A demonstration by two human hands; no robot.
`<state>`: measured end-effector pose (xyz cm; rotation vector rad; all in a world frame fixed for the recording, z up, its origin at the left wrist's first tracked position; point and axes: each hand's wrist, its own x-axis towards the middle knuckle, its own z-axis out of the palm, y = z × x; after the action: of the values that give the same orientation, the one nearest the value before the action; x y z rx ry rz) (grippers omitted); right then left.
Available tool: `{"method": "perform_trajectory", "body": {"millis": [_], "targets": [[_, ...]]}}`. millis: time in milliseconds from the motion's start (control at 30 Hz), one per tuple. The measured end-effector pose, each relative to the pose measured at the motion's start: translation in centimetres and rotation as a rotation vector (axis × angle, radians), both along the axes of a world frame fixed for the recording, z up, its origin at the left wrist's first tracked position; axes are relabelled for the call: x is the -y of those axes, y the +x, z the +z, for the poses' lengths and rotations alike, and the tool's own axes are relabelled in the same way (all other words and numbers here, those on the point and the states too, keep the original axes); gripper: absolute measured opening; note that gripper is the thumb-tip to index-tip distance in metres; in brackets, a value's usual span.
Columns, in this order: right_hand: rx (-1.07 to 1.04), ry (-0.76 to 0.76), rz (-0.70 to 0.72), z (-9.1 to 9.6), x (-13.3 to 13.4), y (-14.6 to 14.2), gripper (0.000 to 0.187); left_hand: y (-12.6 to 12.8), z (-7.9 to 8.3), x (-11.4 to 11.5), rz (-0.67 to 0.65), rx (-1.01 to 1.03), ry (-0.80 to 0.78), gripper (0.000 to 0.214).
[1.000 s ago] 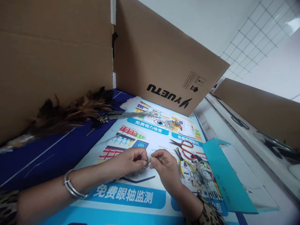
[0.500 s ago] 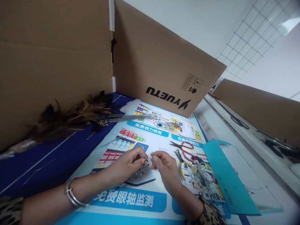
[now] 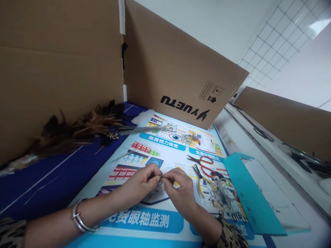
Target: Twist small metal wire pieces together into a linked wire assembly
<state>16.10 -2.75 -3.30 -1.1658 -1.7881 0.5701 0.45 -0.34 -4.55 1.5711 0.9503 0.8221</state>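
My left hand (image 3: 141, 182) and my right hand (image 3: 178, 187) meet over a printed poster (image 3: 144, 220), fingertips pinched together on a small metal piece (image 3: 161, 177). A silver bangle (image 3: 80, 220) circles my left wrist. Under the hands lies a small heap of thin metal bits (image 3: 155, 191), partly hidden. Just right of my right hand are red-handled scissors (image 3: 205, 163), yellow-handled pliers (image 3: 203, 181) and a clear round container (image 3: 227, 189) among loose metal rings.
Brown feathers (image 3: 77, 129) and a bundle of thin wires (image 3: 144, 129) lie at the left on a blue cloth (image 3: 51, 172). Cardboard panels (image 3: 176, 69) wall the back and left. A teal folder (image 3: 248, 193) lies at the right.
My two hands have closed the small gap between them; their fingertips now touch on the metal piece. The view has shifted slightly.
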Motion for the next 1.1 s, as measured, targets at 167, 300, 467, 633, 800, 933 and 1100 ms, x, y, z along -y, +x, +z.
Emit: {"method": "perform_trajectory", "body": {"millis": [167,300,467,633,800,933,1100], "targets": [[0.012,-0.03,0.01,0.1,-0.1,0.3,0.01,-0.1,0.1,0.0,-0.005,-0.002,0.011,0.009],[-0.028,-0.11,0.043,0.4,-0.3,0.5,0.008,-0.3,0.8,0.0,-0.001,-0.031,0.044,0.011],[-0.252,-0.291,0.188,0.3,-0.6,1.1,0.005,-0.7,1.4,-0.2,-0.013,-0.062,0.09,0.011],[-0.623,-0.522,0.3,0.0,-0.3,0.9,0.006,-0.7,1.2,-0.5,0.007,-0.06,0.084,0.015],[-0.796,-0.603,0.305,0.2,0.1,0.5,0.011,-0.7,1.3,-0.6,-0.008,-0.049,0.096,0.015],[-0.867,-0.641,0.345,0.4,0.1,0.3,0.009,-0.6,1.4,-0.5,0.007,-0.044,0.107,0.014],[-0.911,-0.727,0.336,0.3,0.2,0.1,0.011,-0.5,1.3,-0.2,-0.006,-0.037,0.081,0.014]]}}
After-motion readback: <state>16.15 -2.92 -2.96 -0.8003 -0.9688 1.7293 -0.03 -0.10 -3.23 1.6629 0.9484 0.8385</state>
